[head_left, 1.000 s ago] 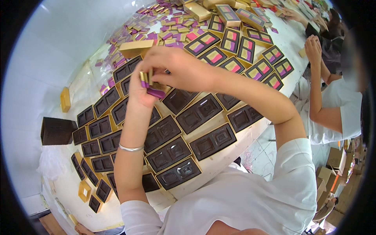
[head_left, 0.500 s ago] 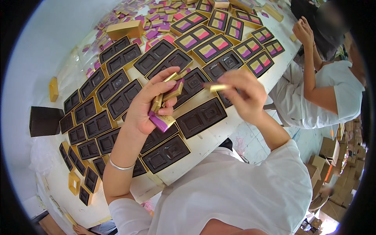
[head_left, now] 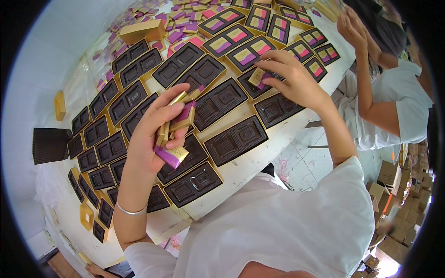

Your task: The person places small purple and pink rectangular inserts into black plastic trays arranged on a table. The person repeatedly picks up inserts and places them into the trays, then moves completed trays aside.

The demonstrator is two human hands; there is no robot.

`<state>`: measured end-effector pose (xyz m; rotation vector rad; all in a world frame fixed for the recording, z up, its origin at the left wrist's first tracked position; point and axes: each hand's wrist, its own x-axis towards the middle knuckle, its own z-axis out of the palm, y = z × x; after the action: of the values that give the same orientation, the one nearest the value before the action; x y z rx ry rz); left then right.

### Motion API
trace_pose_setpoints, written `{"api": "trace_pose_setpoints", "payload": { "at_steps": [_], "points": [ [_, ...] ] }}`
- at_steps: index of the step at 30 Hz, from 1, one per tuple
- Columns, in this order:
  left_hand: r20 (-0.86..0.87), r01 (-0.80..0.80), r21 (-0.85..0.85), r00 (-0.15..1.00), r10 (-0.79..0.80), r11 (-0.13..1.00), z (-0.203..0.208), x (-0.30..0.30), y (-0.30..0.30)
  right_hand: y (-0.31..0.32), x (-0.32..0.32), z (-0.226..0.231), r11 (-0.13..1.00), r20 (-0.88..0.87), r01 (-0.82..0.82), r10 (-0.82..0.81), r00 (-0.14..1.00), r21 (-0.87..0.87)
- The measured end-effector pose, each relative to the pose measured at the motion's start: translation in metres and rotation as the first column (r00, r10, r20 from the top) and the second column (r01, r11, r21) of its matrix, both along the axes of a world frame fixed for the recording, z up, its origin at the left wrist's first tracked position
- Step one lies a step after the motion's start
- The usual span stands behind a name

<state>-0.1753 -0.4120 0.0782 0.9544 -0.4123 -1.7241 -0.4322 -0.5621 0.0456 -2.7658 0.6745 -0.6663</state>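
Observation:
My left hand [head_left: 153, 125] is closed round several small gold and purple boxes [head_left: 181, 116], one with its printed face [head_left: 172, 156] sticking out below the palm. At the right, my right hand [head_left: 296, 81] has its fingertips and thumb around one more small gold and purple box [head_left: 257, 78]. That box is at the left compartment of a dark tray in a gold box [head_left: 247, 88]; whether it rests on the tray floor I cannot tell. Just above, another gold box [head_left: 248, 54] holds a purple and a pink piece in its two compartments.
Rows of gold boxes with bare dark trays [head_left: 220, 103] cover the table [head_left: 199, 204]. Filled boxes [head_left: 227, 39] stand at the far right, and a heap of loose small boxes [head_left: 178, 23] lies at the back. Stacked dark trays [head_left: 52, 144] stand far left. Another person [head_left: 371, 106] sits at right.
My right hand has moved right and up with a small gold and purple box, bringing it to a tray compartment. My left hand has shifted left and slightly down, still holding its boxes.

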Motion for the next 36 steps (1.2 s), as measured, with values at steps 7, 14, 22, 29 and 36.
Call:
{"api": "trace_pose_setpoints", "payload": {
  "at_steps": [7, 14, 22, 29, 36],
  "points": [
    [-0.006, 0.012, -0.011, 1.000, -0.013, 1.000, -0.004, 0.004, -0.003, -0.005, -0.010, -0.021, 0.965, 0.077, -0.213, 0.203, 0.976, 0.152],
    [-0.021, 0.045, 0.012, 0.999, -0.045, 0.999, -0.007, -0.001, -0.005, -0.013, 0.003, -0.027, 0.888, 0.120, -0.147, 0.104, 0.987, 0.436],
    [0.180, 0.181, -0.052, 0.969, -0.170, 0.982, -0.007, -0.016, -0.012, 0.000, 0.016, -0.004, 0.854, 0.140, -0.085, 0.014, 0.990, 0.513],
    [0.294, 0.324, -0.093, 0.912, -0.285, 0.941, -0.006, -0.028, -0.013, 0.049, 0.029, -0.003, 0.929, 0.371, -0.363, 0.365, 0.854, -0.078],
    [0.313, 0.182, -0.032, 0.936, -0.163, 0.983, 0.001, -0.008, 0.002, 0.060, -0.028, 0.015, 1.000, 0.294, 0.024, -0.019, 0.956, -0.013]
  ]
}}
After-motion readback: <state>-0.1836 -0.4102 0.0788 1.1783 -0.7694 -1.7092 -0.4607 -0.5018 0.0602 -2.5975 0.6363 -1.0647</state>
